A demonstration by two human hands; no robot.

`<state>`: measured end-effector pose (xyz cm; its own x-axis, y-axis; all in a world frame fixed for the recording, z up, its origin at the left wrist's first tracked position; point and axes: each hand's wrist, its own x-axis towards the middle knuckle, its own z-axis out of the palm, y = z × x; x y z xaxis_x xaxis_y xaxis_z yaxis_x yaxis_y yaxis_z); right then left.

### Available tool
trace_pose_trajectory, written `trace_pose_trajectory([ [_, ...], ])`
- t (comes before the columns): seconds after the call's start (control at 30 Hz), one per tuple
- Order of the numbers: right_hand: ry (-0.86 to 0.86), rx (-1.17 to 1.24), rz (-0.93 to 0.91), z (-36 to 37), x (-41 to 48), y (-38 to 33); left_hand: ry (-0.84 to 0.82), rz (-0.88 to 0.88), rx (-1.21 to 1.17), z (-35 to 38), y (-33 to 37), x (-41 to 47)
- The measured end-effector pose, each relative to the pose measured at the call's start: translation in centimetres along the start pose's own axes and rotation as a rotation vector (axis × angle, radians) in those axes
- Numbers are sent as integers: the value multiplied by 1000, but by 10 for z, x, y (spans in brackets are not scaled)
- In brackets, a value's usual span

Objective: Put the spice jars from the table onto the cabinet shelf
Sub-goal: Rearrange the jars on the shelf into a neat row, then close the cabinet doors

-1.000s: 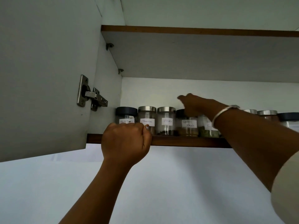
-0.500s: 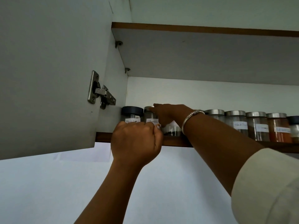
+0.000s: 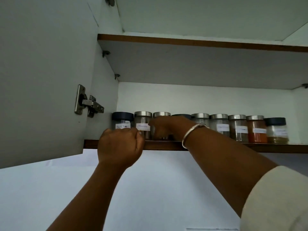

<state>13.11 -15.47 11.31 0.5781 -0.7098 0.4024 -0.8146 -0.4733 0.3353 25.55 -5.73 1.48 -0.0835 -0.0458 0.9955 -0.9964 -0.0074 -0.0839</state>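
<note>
A row of several labelled glass spice jars stands along the front of the wooden cabinet shelf (image 3: pixel 216 147). At the far left is a black-lidded jar (image 3: pixel 122 120), then a steel-lidded jar (image 3: pixel 143 120). My right hand (image 3: pixel 165 128) reaches in from the right and curls around the third jar (image 3: pixel 161 114), of which only the lid shows. My left hand (image 3: pixel 120 145) is a fist hooked over the shelf's front edge, below the two leftmost jars. Further right stand an orange-powder jar (image 3: pixel 256 132) and another black-lidded jar (image 3: pixel 276 130).
The cabinet door (image 3: pixel 41 80) hangs open on the left, its metal hinge (image 3: pixel 86 104) close to the leftmost jar. An upper shelf (image 3: pixel 200 41) spans above. A white wall lies below the cabinet. My right sleeve (image 3: pixel 275 197) fills the lower right corner.
My right hand has slid left along the row, from the fourth jar to the third. The left fist has stayed on the shelf edge. The view has shifted, showing more jars on the right.
</note>
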Motion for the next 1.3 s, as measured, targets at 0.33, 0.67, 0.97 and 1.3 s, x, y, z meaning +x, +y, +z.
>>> trace_pose_trajectory([
  [0.33,-61,366,237,0,-120,-4,-432,-41,-5,-32,8,2],
  [0.67,41,206,95,-7,-219,-30,-1012,-258,-142,-131,28,-61],
  [0.97,23,231,-258,-31,-287,-98,-603,-620,-115,-268,12,-102],
  [1.3,248,400,-498,-64,-320,-225,-161,-775,-14,-391,-28,-91],
])
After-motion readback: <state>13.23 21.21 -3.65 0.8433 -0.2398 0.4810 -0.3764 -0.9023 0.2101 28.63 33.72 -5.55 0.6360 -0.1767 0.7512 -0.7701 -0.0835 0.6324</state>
